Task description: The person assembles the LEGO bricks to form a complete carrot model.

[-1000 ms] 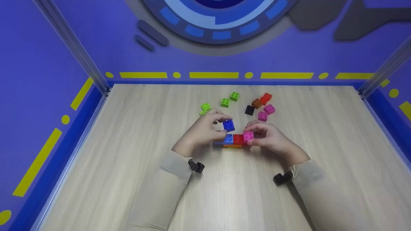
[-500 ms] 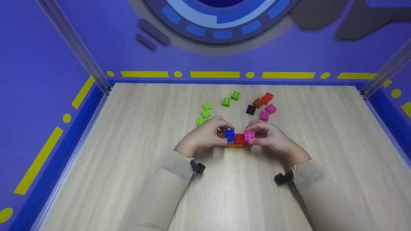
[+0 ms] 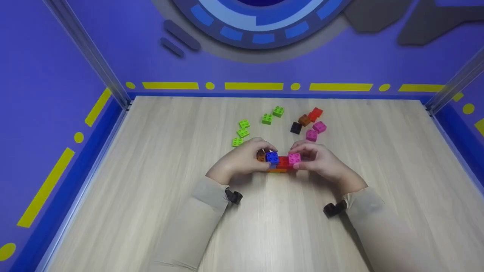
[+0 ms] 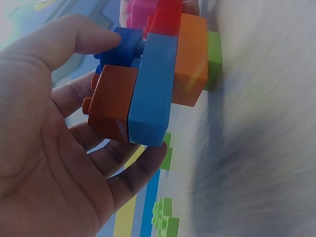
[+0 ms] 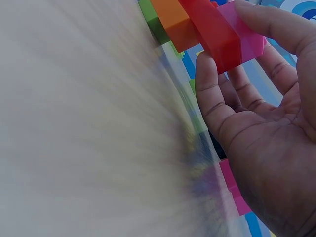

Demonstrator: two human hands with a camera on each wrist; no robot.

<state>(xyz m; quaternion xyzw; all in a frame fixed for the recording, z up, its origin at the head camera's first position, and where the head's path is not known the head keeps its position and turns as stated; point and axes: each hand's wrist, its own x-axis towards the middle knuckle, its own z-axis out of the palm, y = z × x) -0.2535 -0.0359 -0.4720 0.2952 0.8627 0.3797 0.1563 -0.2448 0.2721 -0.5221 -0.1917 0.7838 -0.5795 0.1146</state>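
My left hand pinches a dark blue toy brick between thumb and fingers. It sits over a light blue brick, beside a brown brick; studs show between the two blue bricks. On the other end, my right hand pinches a pink brick on top of a red brick. Light blue and red rest on an orange brick, with a green brick at the bottom. Fingers hide part of this stack in the head view.
Several loose green bricks lie behind my left hand. Beyond my right hand are a black brick, a brown brick, red bricks and pink bricks. Blue walls border the wooden table.
My left hand has lowered the dark blue brick onto the light blue one, next to the brown brick. My right hand has kept its hold on the pink brick with little movement.
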